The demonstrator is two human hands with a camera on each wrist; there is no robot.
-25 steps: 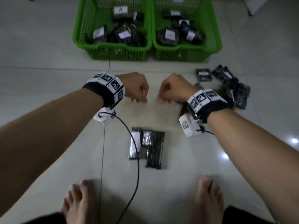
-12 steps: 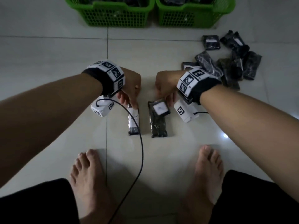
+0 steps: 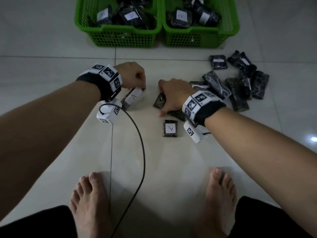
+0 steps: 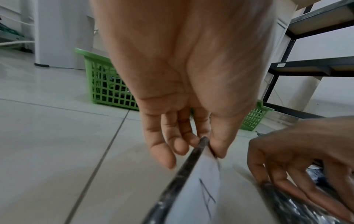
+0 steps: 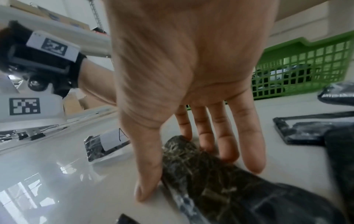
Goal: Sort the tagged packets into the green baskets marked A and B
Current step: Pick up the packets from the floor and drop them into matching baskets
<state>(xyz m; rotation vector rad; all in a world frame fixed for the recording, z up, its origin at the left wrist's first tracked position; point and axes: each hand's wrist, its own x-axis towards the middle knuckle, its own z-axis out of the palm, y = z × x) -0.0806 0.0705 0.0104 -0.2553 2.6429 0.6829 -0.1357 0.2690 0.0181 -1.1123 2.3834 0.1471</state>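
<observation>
Since half a second ago, the A packet [image 3: 133, 98] has been tipped up off the floor by its far end, and a dark packet [image 3: 160, 101] has been drawn away from the small A packet [image 3: 170, 128], which is left lying flat nearer the feet. The left hand [image 3: 131, 75] is pinched on the top edge of the A packet, thumb against fingers, as the left wrist view shows. The right hand [image 3: 173, 95] is clamped across the dark packet, thumb on one side and fingers on the other; its tag is not seen. Both packets are held low, well short of the left basket [image 3: 118, 30]. The pick-up step is judged to be in hand. Next, the A packet is to be carried to the left basket, taken to be A, while the dark packet must be turned so its tag can be read. A heap of packets [image 3: 240, 83] remains to the right of the right hand.
</observation>
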